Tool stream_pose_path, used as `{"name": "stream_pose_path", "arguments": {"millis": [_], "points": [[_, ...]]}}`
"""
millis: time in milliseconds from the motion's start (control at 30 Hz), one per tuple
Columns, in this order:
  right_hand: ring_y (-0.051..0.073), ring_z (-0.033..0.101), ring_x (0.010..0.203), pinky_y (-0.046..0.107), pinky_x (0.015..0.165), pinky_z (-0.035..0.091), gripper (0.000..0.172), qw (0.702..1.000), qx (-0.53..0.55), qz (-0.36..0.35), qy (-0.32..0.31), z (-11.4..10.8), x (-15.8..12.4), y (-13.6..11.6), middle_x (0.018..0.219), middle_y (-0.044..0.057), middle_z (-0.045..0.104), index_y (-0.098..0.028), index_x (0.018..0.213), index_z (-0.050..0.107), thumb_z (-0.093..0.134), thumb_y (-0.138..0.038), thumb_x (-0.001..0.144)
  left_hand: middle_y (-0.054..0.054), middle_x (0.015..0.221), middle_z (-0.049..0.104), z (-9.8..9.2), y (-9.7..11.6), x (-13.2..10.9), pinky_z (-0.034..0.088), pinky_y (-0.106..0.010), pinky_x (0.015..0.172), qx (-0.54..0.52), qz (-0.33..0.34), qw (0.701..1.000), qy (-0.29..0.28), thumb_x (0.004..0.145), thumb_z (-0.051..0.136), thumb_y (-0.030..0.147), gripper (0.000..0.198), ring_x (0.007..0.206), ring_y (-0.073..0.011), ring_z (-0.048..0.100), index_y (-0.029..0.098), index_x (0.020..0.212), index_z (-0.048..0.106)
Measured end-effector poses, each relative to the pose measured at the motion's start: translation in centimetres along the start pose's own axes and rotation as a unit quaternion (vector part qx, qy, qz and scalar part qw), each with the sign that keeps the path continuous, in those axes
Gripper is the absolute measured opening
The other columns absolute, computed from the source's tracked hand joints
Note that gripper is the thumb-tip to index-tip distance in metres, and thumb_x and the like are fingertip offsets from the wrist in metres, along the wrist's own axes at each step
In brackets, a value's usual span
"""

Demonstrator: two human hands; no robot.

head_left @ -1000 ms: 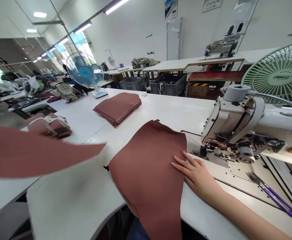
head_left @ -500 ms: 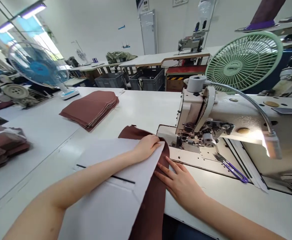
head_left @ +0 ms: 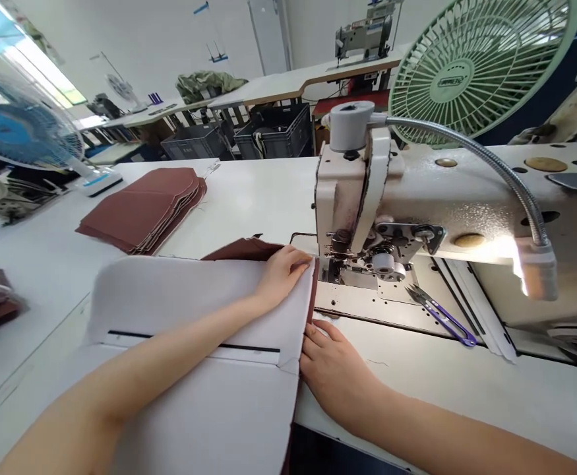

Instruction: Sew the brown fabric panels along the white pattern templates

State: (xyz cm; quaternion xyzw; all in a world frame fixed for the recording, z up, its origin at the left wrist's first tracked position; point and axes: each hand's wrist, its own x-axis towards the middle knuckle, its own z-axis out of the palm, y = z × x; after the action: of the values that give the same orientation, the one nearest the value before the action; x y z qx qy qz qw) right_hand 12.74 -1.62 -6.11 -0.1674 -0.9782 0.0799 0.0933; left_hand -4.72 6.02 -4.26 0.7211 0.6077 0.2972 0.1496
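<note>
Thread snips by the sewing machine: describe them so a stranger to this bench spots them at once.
Start at the cream sewing machine. On its flat bed, below and left of the lit lamp head, lie the thread snips. Nothing else there has a purple handle and dark pointed blades.

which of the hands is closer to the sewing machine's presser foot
Left. The left hand rests on the white piece, fingertips right beside the presser foot; the right hand lies farther toward the person, at the piece's edge.
</note>
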Motion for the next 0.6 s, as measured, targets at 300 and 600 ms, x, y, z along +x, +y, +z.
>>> {"name": "stream_pose_path", "arguments": {"millis": [300, 600], "points": [[0.032, 0.050, 0.118, 0.044, 0.101, 0.037, 0.041, 0.998, 0.008, -0.037, -0.042, 0.4, -1.2, -2.4, 0.117, 0.017, 0.065, -0.011, 0.114, 0.065, 0.062, -0.031, 0.078, -0.012, 0.109, 0.054, -0.3, 0.7, -3.3, 0.048, -0.039, 0.091, 0.207, 0.189, 0.955, -0.097, 0.093, 0.038, 0.015, 0.034, 0.104, -0.0247, 0.051, 0.013, 0.124, 0.051], [0.033, 0.051, 0.114, 0.046, 0.099, 0.037, 0.038, 0.998, 0.007, -0.049, -0.048, 0.0, -1.1, -2.2, 0.109, 0.018, 0.067, -0.009, 0.110, 0.068, 0.063, -0.031, 0.078, -0.010, 0.107, 0.058, 0.4, 0.8, -3.6, 0.051, -0.041, 0.093, 0.159, 0.202, 0.966, -0.041, 0.093, 0.042, 0.013, 0.033, 0.106, -0.0240, 0.051, 0.016, 0.125, 0.052]]}}
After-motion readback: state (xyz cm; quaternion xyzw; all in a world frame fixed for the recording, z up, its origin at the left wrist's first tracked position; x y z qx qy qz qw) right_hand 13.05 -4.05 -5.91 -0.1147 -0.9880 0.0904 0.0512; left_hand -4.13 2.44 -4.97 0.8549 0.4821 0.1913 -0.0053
